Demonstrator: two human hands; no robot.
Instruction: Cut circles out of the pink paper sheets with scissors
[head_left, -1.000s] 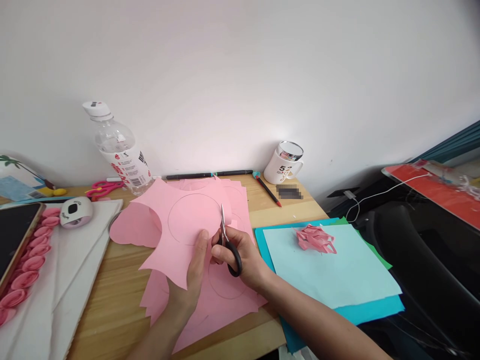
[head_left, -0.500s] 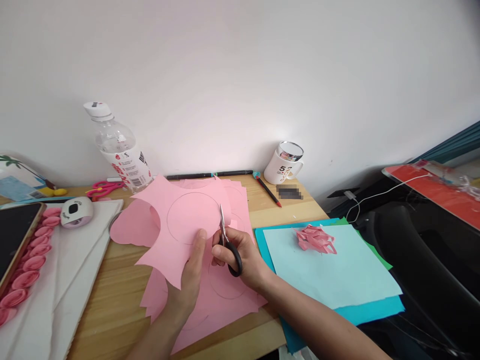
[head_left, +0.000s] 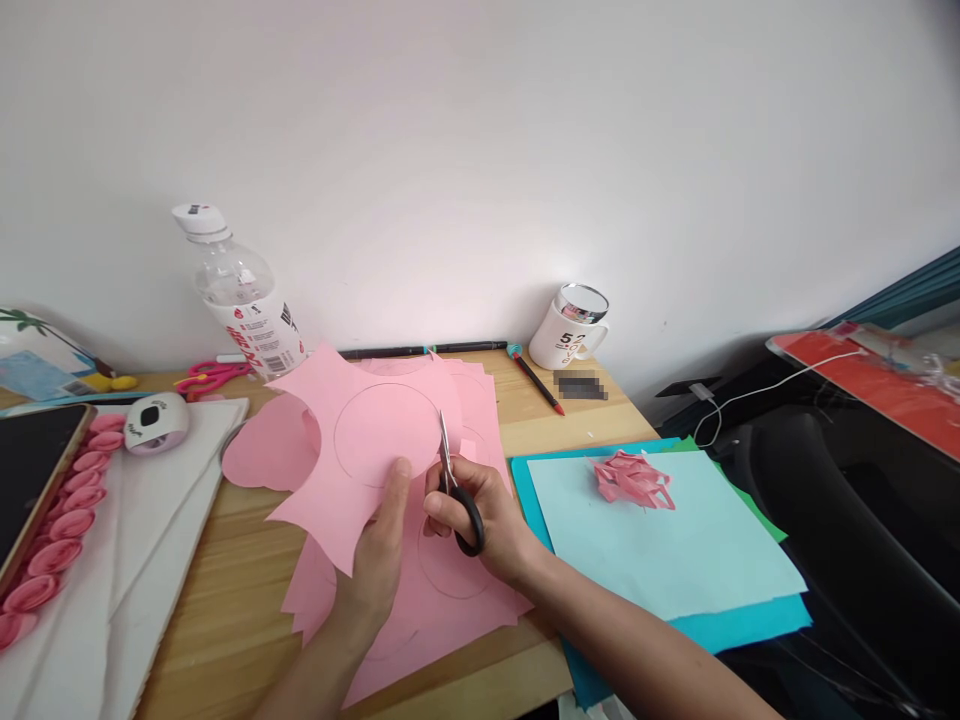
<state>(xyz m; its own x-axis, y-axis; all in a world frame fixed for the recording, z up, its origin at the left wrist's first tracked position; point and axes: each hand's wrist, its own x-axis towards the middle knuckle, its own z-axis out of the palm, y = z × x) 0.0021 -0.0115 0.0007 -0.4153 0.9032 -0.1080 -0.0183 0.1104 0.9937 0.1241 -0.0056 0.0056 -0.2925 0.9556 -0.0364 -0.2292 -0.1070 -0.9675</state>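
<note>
My left hand (head_left: 381, 560) pinches the lower edge of a pink paper sheet (head_left: 352, 440) that has a circle drawn on it, holding it up off the desk. My right hand (head_left: 484, 510) grips black-handled scissors (head_left: 455, 480), fingers through the loops. The blades point up and away, cutting into the sheet at the circle's right side. Under both hands lies a stack of more pink sheets (head_left: 442, 590) with circles drawn on them.
A plastic water bottle (head_left: 240, 295), pink scissors (head_left: 206, 375), a white punch (head_left: 156, 422) and pink paper rolls (head_left: 60, 520) are at the left. A white mug (head_left: 566, 330) and pens (head_left: 536, 380) stand at the back. Light blue paper (head_left: 690, 550) with pink scraps (head_left: 634, 478) lies at the right.
The held pink sheet has turned a little in my left hand, its lower corner swinging left and up. The scissors stay at the circle's right edge.
</note>
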